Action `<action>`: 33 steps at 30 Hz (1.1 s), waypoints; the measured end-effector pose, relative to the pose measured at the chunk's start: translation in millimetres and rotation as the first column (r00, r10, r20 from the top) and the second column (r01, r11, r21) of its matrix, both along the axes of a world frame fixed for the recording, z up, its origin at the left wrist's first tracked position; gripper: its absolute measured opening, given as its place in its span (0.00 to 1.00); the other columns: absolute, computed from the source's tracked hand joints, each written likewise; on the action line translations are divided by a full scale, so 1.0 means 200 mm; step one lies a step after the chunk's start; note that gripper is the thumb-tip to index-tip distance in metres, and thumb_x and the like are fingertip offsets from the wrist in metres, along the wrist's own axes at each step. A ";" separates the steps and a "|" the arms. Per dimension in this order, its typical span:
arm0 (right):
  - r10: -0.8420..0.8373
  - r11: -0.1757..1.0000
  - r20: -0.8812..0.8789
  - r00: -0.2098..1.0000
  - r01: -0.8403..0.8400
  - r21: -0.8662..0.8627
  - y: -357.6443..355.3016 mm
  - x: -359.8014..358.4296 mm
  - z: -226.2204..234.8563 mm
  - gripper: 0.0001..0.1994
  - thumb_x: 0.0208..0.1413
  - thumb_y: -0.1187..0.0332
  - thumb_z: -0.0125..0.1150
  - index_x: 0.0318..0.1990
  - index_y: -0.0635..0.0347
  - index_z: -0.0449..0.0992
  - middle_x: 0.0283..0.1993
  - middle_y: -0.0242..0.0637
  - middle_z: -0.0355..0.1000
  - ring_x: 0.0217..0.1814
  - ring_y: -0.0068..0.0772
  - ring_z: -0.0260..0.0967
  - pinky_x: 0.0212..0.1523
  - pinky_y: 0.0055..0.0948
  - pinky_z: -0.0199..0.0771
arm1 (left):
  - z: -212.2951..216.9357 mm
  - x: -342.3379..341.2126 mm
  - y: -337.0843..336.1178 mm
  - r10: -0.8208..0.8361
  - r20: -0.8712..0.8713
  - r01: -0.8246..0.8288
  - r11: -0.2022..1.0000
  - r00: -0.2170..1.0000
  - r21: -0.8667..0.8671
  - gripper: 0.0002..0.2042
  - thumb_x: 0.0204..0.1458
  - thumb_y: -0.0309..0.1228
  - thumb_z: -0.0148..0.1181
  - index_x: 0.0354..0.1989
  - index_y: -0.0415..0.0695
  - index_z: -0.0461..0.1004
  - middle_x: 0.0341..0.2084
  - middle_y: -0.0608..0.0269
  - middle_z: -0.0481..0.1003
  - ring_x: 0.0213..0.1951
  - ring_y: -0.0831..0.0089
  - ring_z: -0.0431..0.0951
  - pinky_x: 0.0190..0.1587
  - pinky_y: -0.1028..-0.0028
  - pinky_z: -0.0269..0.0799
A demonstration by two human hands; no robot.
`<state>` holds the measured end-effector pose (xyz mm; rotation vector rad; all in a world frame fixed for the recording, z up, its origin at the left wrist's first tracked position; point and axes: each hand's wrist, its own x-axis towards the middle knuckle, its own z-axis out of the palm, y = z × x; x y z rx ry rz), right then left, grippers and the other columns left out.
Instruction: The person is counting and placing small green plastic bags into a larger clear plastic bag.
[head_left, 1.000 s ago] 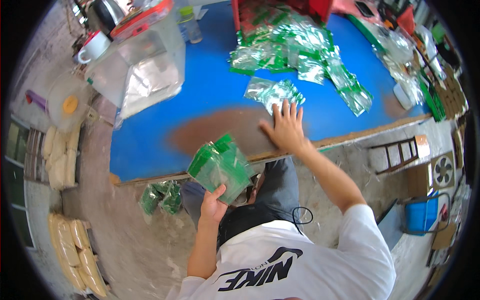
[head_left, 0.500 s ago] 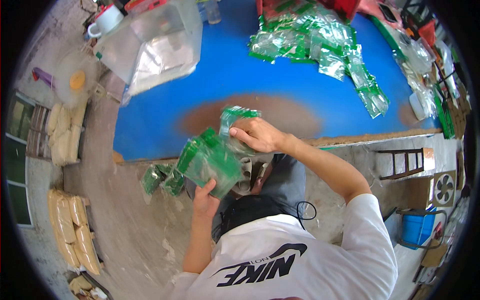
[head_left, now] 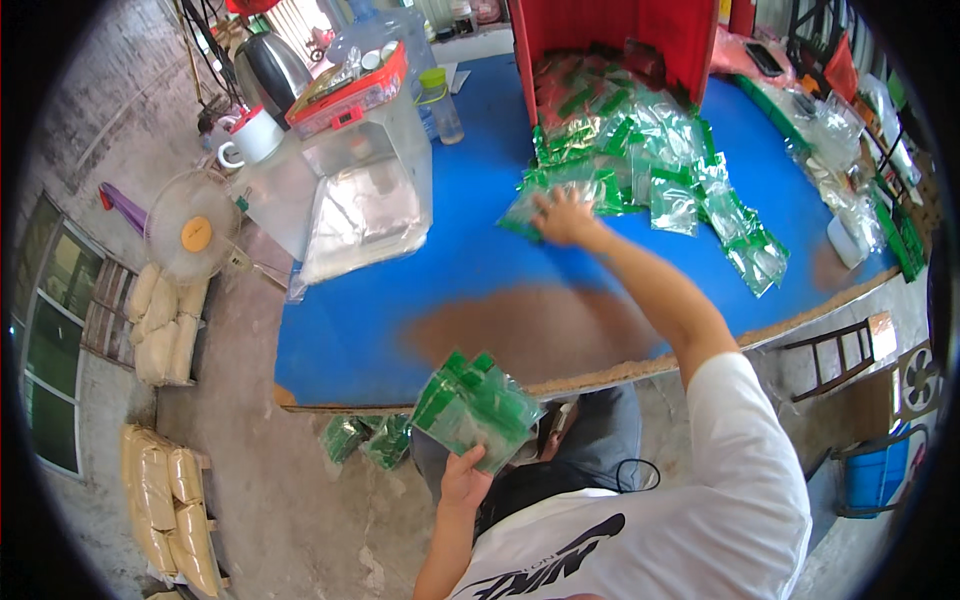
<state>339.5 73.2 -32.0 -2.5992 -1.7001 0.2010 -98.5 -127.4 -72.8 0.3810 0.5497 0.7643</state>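
Note:
My left hand is closed on a stack of green-and-clear plastic packets, held above my lap near the table's front edge. My right arm reaches forward over the table. At its end my right hand lies with fingers spread on the near left part of a pile of similar packets. That pile spills out of a red bin lying open toward me, and a strip of packets trails off to the right.
The blue table has a worn brown patch near its front edge. On its left stands a clear plastic box beside a white mug and a kettle. A fan stands left of the table. Bundled green packets lie below.
My right hand has moved forward from beside the held stack to the pile, and the packets it held are no longer in it. My left hand keeps its stack. The view has tilted up.

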 end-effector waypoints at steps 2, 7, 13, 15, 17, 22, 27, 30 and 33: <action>0.016 0.997 0.014 1.000 -0.017 0.075 -0.16 -0.28 0.03 0.37 0.65 0.37 0.37 0.74 0.47 0.54 0.76 0.55 0.47 0.77 0.70 0.40 0.65 0.77 0.49 | 0.04 0.00 0.00 -0.024 0.015 0.025 0.999 1.000 -0.024 0.35 0.51 0.22 0.65 0.69 0.43 0.59 0.63 0.59 0.68 0.66 0.58 0.66 0.70 0.54 0.59; 0.094 0.971 0.034 0.995 -0.100 0.217 -0.39 -0.54 0.15 0.37 0.65 0.39 0.43 0.64 0.66 0.67 0.71 0.58 0.56 0.74 0.64 0.48 0.70 0.70 0.46 | 0.04 0.00 0.09 -0.072 -0.019 0.072 0.997 0.997 -0.011 0.32 0.53 0.22 0.64 0.68 0.41 0.60 0.63 0.57 0.68 0.66 0.56 0.66 0.70 0.53 0.59; 0.452 0.715 0.329 0.829 -0.557 0.422 -0.75 -0.86 0.09 0.19 0.62 0.57 0.56 0.42 0.69 0.79 0.48 0.55 0.74 0.58 0.55 0.69 0.64 0.50 0.65 | 0.07 0.05 0.07 0.089 -0.042 -0.090 0.995 0.995 -0.030 0.29 0.56 0.22 0.62 0.67 0.41 0.61 0.62 0.58 0.69 0.65 0.61 0.68 0.69 0.58 0.61; 0.706 0.692 -0.076 0.704 -0.663 0.284 -0.88 -0.98 0.21 0.14 0.59 0.62 0.59 0.38 0.68 0.78 0.44 0.49 0.76 0.47 0.52 0.74 0.53 0.43 0.74 | 0.05 0.06 0.06 0.139 -0.074 -0.140 0.990 0.987 0.001 0.29 0.56 0.22 0.61 0.67 0.41 0.61 0.62 0.58 0.69 0.64 0.61 0.68 0.69 0.59 0.62; 0.787 0.568 -0.056 0.614 -0.687 0.454 -0.91 -0.99 0.16 0.14 0.59 0.62 0.60 0.39 0.66 0.77 0.40 0.46 0.75 0.39 0.48 0.74 0.43 0.41 0.76 | 0.05 0.06 0.08 0.150 -0.054 -0.150 0.989 0.987 -0.001 0.29 0.57 0.22 0.61 0.67 0.41 0.61 0.62 0.58 0.69 0.64 0.61 0.68 0.69 0.58 0.62; 0.184 0.794 0.173 0.968 -0.250 0.554 -0.96 -0.79 0.14 0.20 0.64 0.55 0.56 0.51 0.66 0.75 0.54 0.55 0.72 0.59 0.61 0.69 0.58 0.49 0.70 | 0.03 0.03 0.09 0.094 0.019 -0.094 0.995 0.995 0.026 0.28 0.56 0.21 0.61 0.67 0.41 0.61 0.61 0.58 0.69 0.64 0.60 0.69 0.68 0.56 0.63; 0.673 0.733 -0.517 0.529 -0.382 0.563 -0.94 -0.80 0.26 0.16 0.65 0.60 0.54 0.50 0.64 0.75 0.52 0.53 0.74 0.56 0.57 0.71 0.57 0.48 0.71 | 0.04 0.08 0.08 -0.025 -0.035 0.028 0.997 0.999 0.071 0.29 0.55 0.22 0.62 0.66 0.41 0.61 0.59 0.57 0.70 0.63 0.59 0.70 0.67 0.56 0.64; 0.341 0.656 -0.139 0.930 -0.129 0.744 -0.68 -0.34 0.19 0.31 0.56 0.49 0.65 0.58 0.66 0.72 0.63 0.58 0.68 0.67 0.59 0.63 0.68 0.49 0.62 | 0.04 0.07 0.07 -0.035 -0.024 0.036 0.998 0.999 0.057 0.30 0.54 0.22 0.63 0.67 0.41 0.61 0.60 0.57 0.70 0.63 0.59 0.70 0.67 0.56 0.64; 0.218 0.867 0.014 0.976 -0.200 0.456 -0.72 -0.19 0.08 0.48 0.50 0.39 0.68 0.68 0.69 0.61 0.71 0.62 0.56 0.74 0.63 0.51 0.72 0.51 0.54 | -0.07 -0.02 0.06 0.002 0.031 -0.003 0.999 1.000 0.036 0.34 0.49 0.23 0.66 0.67 0.42 0.61 0.63 0.56 0.67 0.65 0.54 0.67 0.69 0.50 0.61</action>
